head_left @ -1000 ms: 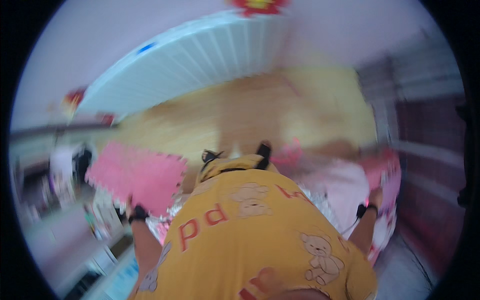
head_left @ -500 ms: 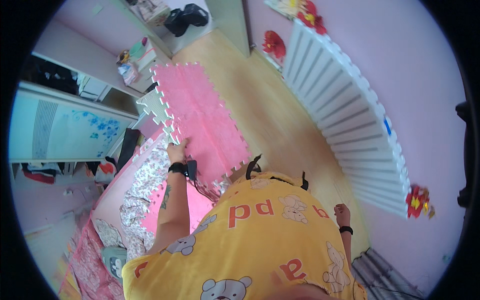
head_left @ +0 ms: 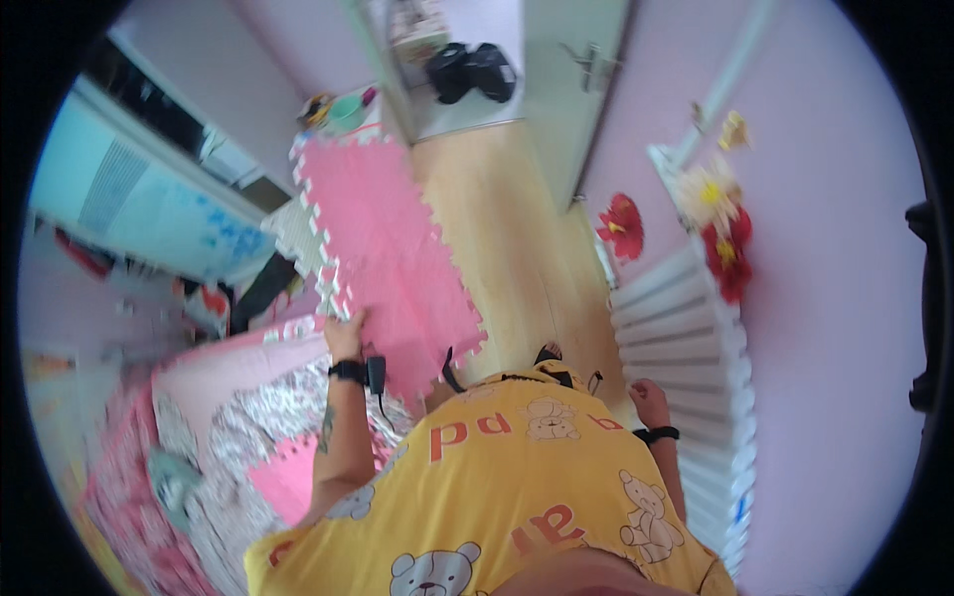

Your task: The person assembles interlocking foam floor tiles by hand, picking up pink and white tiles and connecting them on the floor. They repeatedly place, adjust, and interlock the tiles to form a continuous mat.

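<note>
My left hand (head_left: 346,338) grips the left edge of a long pink foam puzzle mat (head_left: 383,238) made of joined tiles. The mat stretches away in front of me, its toothed edges showing pale sides, and a cream-coloured foam piece (head_left: 293,235) shows beside it on the left. A black band and a small black box with a cable are at my left wrist. Down by my right side hangs my right hand (head_left: 649,403), fingers curled in and nothing seen in them.
On the left is a bed with a floral quilt (head_left: 224,422) and another pink foam mat (head_left: 283,482). A white radiator (head_left: 671,348) with artificial flowers (head_left: 725,233) lines the right wall. Ahead, wooden floor (head_left: 497,219) leads to an open door (head_left: 571,94) and black bags (head_left: 472,73).
My view has turned and moved toward the doorway, so the door shows more and the radiator sits lower. The mat has come along in my left hand.
</note>
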Demonstrator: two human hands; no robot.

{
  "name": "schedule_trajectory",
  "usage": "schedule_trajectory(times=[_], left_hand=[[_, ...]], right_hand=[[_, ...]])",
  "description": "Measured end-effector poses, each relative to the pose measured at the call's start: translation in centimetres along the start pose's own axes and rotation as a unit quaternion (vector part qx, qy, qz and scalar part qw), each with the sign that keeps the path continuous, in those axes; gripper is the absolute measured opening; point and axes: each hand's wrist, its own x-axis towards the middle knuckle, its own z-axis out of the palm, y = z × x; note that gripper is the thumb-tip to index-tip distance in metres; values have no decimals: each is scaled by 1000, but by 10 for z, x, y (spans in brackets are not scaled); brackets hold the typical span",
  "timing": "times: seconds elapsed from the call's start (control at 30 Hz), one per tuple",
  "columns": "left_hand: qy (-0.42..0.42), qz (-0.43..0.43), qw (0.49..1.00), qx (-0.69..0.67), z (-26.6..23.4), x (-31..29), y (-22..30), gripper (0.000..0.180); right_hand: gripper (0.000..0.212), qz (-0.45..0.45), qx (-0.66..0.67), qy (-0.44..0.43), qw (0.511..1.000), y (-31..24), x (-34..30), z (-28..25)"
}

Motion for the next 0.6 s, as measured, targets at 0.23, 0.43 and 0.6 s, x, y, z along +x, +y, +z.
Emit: schedule_trajectory(times=[0.23, 0.43, 0.6], left_hand=[[61, 105, 978, 171, 102, 46, 92, 61], [42, -46, 971, 230, 162, 122, 90, 67], [35, 11, 976, 216, 211, 247, 74, 64]], right_hand=[[18, -174, 57, -191, 964, -178, 280, -8], [15, -219, 63, -271, 935, -277, 436, 16], [20, -166, 3, -245, 955, -286, 505, 77]])
